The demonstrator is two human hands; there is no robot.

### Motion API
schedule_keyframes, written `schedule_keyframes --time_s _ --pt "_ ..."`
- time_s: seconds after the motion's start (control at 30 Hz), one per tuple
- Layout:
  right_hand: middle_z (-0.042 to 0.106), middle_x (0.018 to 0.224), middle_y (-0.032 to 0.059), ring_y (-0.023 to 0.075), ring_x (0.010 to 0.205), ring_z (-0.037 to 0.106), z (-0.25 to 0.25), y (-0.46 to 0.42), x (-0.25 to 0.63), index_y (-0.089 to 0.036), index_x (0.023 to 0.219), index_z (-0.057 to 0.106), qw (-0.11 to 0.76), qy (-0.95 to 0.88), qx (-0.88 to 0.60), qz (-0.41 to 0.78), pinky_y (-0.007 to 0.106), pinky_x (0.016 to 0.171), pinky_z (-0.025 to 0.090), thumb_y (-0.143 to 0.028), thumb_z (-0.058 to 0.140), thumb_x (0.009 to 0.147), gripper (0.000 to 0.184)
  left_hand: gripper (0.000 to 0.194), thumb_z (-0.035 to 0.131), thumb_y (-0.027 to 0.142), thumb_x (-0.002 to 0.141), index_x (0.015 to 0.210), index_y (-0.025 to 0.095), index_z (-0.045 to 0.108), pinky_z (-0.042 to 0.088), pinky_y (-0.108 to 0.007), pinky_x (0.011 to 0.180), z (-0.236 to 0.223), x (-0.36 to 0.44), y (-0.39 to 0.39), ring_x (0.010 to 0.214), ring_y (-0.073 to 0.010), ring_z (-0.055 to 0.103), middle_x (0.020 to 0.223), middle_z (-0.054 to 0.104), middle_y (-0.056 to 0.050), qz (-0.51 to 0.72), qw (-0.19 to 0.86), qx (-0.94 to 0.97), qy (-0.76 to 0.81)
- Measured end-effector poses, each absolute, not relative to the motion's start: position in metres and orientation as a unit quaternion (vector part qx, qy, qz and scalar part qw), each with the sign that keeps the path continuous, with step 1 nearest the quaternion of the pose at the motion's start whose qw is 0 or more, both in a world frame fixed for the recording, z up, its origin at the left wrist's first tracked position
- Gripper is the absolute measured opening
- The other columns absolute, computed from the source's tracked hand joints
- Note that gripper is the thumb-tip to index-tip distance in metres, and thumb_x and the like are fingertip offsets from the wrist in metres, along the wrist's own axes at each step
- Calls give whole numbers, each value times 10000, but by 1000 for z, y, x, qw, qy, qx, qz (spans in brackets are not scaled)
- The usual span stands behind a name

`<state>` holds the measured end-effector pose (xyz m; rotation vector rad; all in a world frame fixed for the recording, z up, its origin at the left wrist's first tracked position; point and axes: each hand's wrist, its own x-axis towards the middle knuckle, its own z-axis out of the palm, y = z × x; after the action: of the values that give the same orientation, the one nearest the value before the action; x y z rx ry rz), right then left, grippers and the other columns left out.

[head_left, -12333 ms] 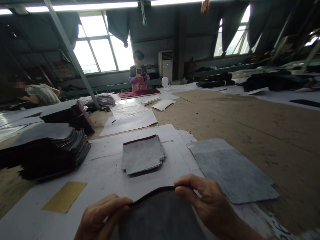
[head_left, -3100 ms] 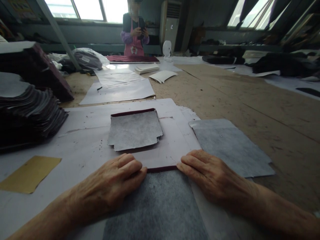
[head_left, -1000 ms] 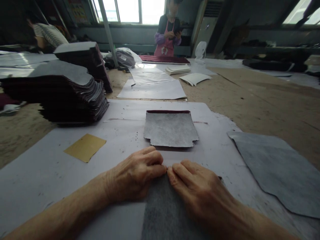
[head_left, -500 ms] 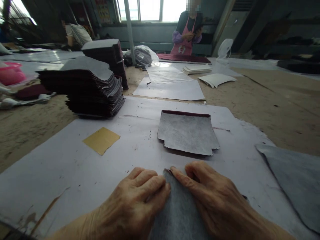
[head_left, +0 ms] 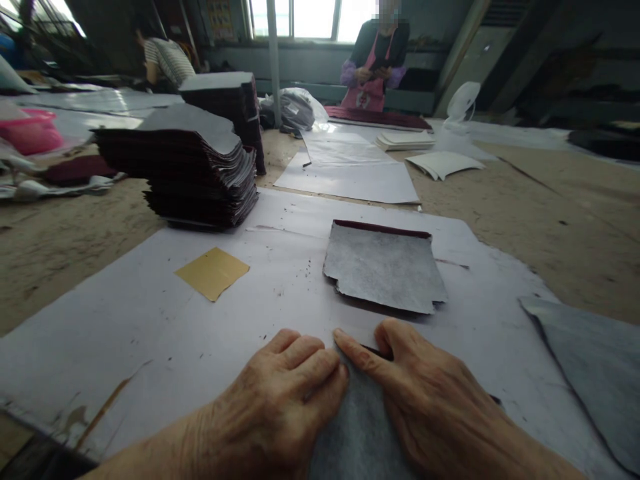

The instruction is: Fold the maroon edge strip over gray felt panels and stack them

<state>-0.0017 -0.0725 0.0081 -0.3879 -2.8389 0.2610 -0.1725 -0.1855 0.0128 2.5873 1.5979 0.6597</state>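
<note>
A grey-backed fabric piece (head_left: 361,427) lies on the white sheet in front of me, between my hands. My left hand (head_left: 295,393) is closed at its left edge, fingers curled and bunched near the far end. My right hand (head_left: 420,390) bears on the right side; its index finger stretches across the far edge, with the tip close to my left fingers. A dark strip of the edge shows under that finger. Both palms hide much of the piece. Just beyond lies another grey-backed piece (head_left: 383,267) with notched corners and a folded maroon far edge.
A white sheet (head_left: 265,293) covers the table. A yellow card (head_left: 213,272) lies at left, before a tall stack of maroon, grey-backed pieces (head_left: 200,173). Another grey piece (head_left: 590,360) lies at right. A person in a pink apron (head_left: 370,73) stands across the table.
My right index finger has slid left over the far edge of the fabric piece, nearer my left fingers. The whole view has shifted slightly, so things appear further right.
</note>
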Motion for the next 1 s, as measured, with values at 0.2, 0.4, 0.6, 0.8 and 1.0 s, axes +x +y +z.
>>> schedule_keyframes --time_s 0.2,0.4,0.6,0.8,1.0 --pt "519 846 47 123 734 524 15 -65 7 -211 1199 508 221 -943 -157 194 252 635 494 -50 372 826 428 318 417 89 763 1053 89 548 471 -399 683 14 -172 -186 790 -224 508 879 572 -107 237 27 820 520" --pt "581 916 98 191 826 510 14 -70 21 -138 1068 602 251 -953 -149 76 350 695 494 -59 389 825 333 387 436 42 739 1107 126 522 463 -405 751 12 -173 -190 861 -216 494 989 535 -104 256 36 810 526" --pt "581 929 117 207 839 489 6 -79 13 -98 1117 566 267 -954 -135 33 392 722 479 -33 345 806 387 456 392 11 747 1168 155 493 490 -364 754 11 -175 -190 921 -202 483 1055 499 -113 294 41 803 517" --pt "562 955 78 196 883 451 10 -78 4 -117 1112 542 164 -978 -108 73 375 806 424 -46 425 802 339 397 414 42 773 1118 187 548 483 -362 777 12 -173 -188 925 -181 479 1100 451 -100 299 62 777 550" --pt "566 979 88 186 883 468 7 -73 12 -123 1135 525 227 -954 -155 122 361 802 426 -34 403 815 354 207 531 146 798 949 219 652 477 -314 789 16 -183 -182 889 -151 533 967 521 -46 337 187 722 574"
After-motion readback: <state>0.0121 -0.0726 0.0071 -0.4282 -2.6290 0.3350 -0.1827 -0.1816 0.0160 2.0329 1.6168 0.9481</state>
